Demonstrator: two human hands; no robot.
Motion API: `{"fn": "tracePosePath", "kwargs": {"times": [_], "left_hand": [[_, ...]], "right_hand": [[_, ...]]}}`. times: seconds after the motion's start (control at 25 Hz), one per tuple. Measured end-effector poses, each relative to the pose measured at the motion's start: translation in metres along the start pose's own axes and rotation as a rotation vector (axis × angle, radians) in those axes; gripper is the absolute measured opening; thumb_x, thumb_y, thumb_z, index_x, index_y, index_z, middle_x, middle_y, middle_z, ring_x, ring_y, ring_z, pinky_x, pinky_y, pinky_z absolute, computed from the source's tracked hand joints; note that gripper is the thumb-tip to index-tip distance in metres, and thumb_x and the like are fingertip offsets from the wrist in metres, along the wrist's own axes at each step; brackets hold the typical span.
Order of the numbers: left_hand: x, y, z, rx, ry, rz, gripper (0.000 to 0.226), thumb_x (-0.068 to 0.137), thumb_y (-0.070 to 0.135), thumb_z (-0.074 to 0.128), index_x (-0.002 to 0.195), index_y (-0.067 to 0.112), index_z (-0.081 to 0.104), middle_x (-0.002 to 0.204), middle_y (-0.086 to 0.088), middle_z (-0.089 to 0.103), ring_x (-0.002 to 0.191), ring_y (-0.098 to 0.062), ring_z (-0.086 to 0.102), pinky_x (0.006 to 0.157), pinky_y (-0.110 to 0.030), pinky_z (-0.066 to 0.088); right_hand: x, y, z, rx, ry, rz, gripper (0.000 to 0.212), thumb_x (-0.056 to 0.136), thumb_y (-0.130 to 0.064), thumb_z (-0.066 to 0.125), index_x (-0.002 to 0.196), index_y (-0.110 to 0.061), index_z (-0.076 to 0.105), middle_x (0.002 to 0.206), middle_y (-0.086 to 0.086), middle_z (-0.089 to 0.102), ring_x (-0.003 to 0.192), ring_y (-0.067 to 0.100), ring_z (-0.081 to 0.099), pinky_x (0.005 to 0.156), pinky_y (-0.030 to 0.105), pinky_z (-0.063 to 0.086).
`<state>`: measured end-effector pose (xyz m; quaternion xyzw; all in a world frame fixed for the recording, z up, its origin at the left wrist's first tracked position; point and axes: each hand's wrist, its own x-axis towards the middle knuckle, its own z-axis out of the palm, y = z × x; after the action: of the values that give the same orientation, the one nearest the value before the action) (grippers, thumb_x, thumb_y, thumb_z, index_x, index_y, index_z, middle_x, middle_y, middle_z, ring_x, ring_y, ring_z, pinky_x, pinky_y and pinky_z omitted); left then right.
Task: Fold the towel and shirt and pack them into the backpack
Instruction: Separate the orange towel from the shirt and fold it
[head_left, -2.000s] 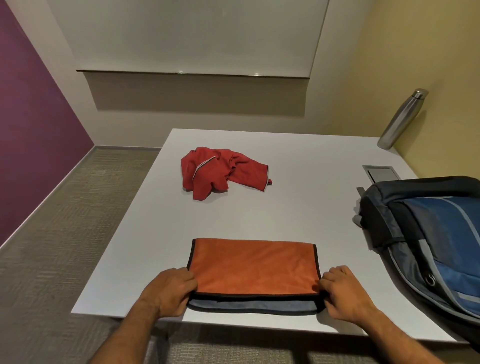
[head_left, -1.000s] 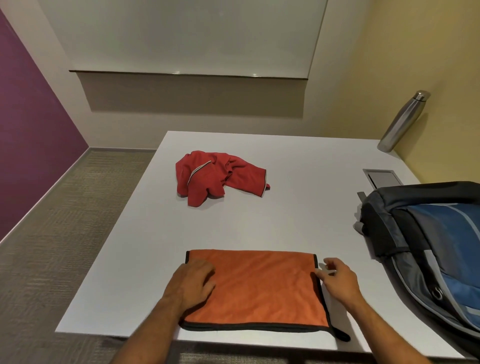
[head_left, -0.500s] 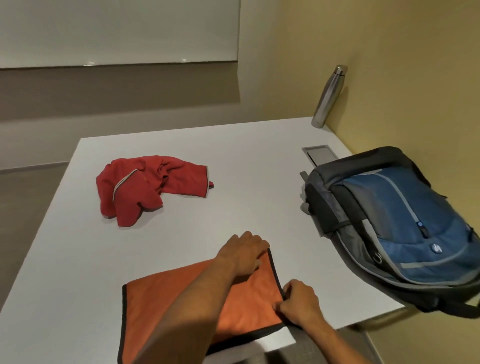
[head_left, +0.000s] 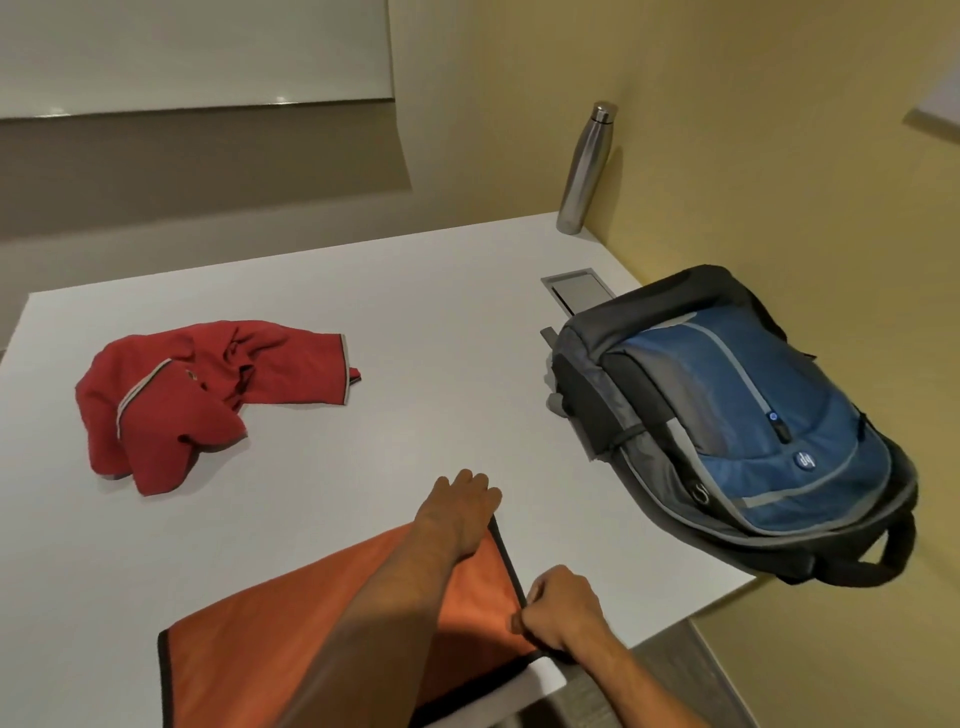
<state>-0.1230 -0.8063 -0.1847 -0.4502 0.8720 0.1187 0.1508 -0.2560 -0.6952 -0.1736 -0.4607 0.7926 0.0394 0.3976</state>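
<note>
Since a second ago, both hands have been shifted to the right-hand edge of the orange towel, which lies folded at the near edge of the white tabletop. Its far corner is pressed flat by the left hand, fingers together; its black trim is pinched by the right hand. Bare surface separates it from the crumpled red shirt and the blue-grey backpack, which overhangs the right edge below a steel bottle by the yellow wall
</note>
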Motion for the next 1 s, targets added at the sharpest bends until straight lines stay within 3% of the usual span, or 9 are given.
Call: {"fn": "tracePosePath", "kwargs": {"times": [0.08, 0.16, 0.32, 0.52, 0.6, 0.68, 0.84, 1.0], "left_hand": [[0.003, -0.001, -0.004, -0.011, 0.047, 0.006, 0.032, 0.087, 0.003, 0.052, 0.116, 0.015, 0.055, 0.122, -0.006, 0.048, 0.114, -0.025, 0.042, 0.088, -0.036, 0.034], [0.005, -0.001, -0.011, -0.053, 0.114, 0.01, 0.028, 0.084, 0.002, 0.055, 0.107, 0.016, 0.06, 0.114, -0.004, 0.051, 0.108, -0.024, 0.045, 0.08, -0.032, 0.031], [0.008, 0.004, -0.037, -0.375, 0.184, -0.087, 0.019, 0.079, 0.009, 0.064, 0.093, 0.022, 0.068, 0.096, 0.003, 0.064, 0.087, -0.018, 0.058, 0.07, -0.028, 0.04], [-0.006, 0.004, -0.061, -0.794, 0.227, -0.209, 0.022, 0.076, 0.014, 0.063, 0.091, 0.024, 0.076, 0.091, 0.009, 0.068, 0.091, -0.015, 0.063, 0.082, -0.03, 0.054], [-0.014, -0.001, -0.066, -0.935, 0.256, -0.264, 0.014, 0.079, 0.028, 0.07, 0.09, 0.022, 0.077, 0.095, 0.009, 0.07, 0.092, -0.012, 0.064, 0.081, -0.028, 0.054], [-0.024, -0.006, -0.069, -1.029, 0.295, -0.325, 0.026, 0.074, 0.043, 0.08, 0.085, 0.02, 0.076, 0.092, 0.01, 0.069, 0.09, -0.01, 0.064, 0.077, -0.027, 0.052], [-0.054, -0.022, -0.067, -1.118, 0.305, -0.422, 0.012, 0.067, 0.018, 0.083, 0.075, 0.018, 0.074, 0.081, 0.008, 0.072, 0.081, -0.013, 0.069, 0.081, -0.037, 0.06], [-0.096, -0.053, -0.063, -1.185, 0.303, -0.511, 0.014, 0.07, -0.001, 0.073, 0.077, 0.01, 0.073, 0.082, -0.003, 0.072, 0.073, -0.021, 0.071, 0.066, -0.04, 0.063]], "right_hand": [[0.0, 0.001, -0.003, 0.01, 0.005, -0.012, 0.014, 0.069, -0.018, 0.074, 0.081, -0.013, 0.072, 0.079, 0.0, 0.071, 0.069, 0.009, 0.064, 0.057, 0.018, 0.052], [-0.002, 0.005, -0.009, 0.032, 0.033, -0.039, 0.006, 0.071, -0.012, 0.067, 0.074, -0.016, 0.066, 0.076, -0.002, 0.069, 0.067, 0.008, 0.062, 0.053, 0.016, 0.048], [-0.008, 0.021, -0.029, 0.104, 0.137, -0.105, 0.016, 0.066, -0.008, 0.069, 0.068, -0.021, 0.059, 0.07, -0.004, 0.067, 0.065, 0.008, 0.062, 0.052, 0.018, 0.046], [-0.029, 0.027, -0.057, 0.109, 0.216, -0.201, 0.018, 0.062, -0.009, 0.073, 0.066, -0.02, 0.06, 0.067, -0.004, 0.067, 0.062, 0.006, 0.06, 0.051, 0.014, 0.043], [-0.041, 0.023, -0.06, 0.138, 0.203, -0.241, 0.018, 0.06, -0.007, 0.074, 0.066, -0.02, 0.062, 0.067, -0.003, 0.066, 0.061, 0.006, 0.059, 0.051, 0.015, 0.045], [-0.056, 0.012, -0.058, 0.161, 0.163, -0.282, 0.02, 0.06, -0.006, 0.075, 0.068, -0.02, 0.064, 0.068, -0.003, 0.066, 0.062, 0.008, 0.058, 0.052, 0.015, 0.045], [-0.089, -0.023, -0.041, 0.161, 0.022, -0.365, 0.022, 0.063, -0.001, 0.074, 0.069, -0.019, 0.062, 0.069, -0.004, 0.063, 0.066, 0.012, 0.058, 0.056, 0.019, 0.044], [-0.104, -0.053, -0.007, 0.126, -0.078, -0.423, 0.023, 0.065, -0.002, 0.074, 0.078, -0.019, 0.064, 0.076, -0.004, 0.065, 0.073, 0.012, 0.062, 0.056, 0.014, 0.043]]}}
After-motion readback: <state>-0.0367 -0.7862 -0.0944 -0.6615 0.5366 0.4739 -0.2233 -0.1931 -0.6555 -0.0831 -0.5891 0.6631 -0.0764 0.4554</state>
